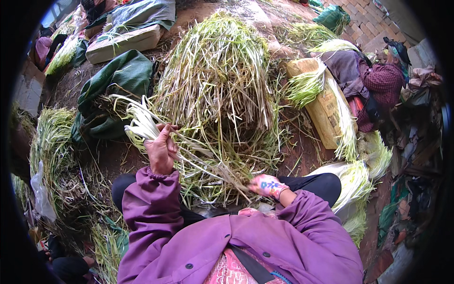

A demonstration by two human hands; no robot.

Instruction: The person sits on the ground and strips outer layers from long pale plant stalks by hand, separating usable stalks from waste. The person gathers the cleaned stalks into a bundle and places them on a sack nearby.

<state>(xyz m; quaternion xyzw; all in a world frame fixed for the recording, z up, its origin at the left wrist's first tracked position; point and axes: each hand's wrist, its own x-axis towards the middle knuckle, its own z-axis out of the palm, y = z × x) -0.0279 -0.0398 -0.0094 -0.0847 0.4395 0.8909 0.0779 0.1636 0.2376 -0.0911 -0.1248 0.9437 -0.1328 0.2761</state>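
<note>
My bare left hand (160,151) grips a bunch of white, chive-like stalks (142,122), thumb on top. From this bunch, long strands and withered brownish leaves (228,174) trail down to the right. My right hand (267,185) wears a pink patterned glove and is blurred. Its fingers close on the far ends of those withered leaves, close above my lap. Beneath both hands lies a litter of loose green and straw-coloured leaves (212,191). Just beyond rises a large heap of uncleaned green-and-white stalks (216,71), brown at its lower side.
Cleaned white stalks (344,184) lie by my right knee. Behind them, more stalks drape over a yellow-brown printed block (319,103), where another person (379,80) sits. At left are a dark green sack (113,85) and another stalk heap (53,142). A cloth-covered block (124,42) stands farther back.
</note>
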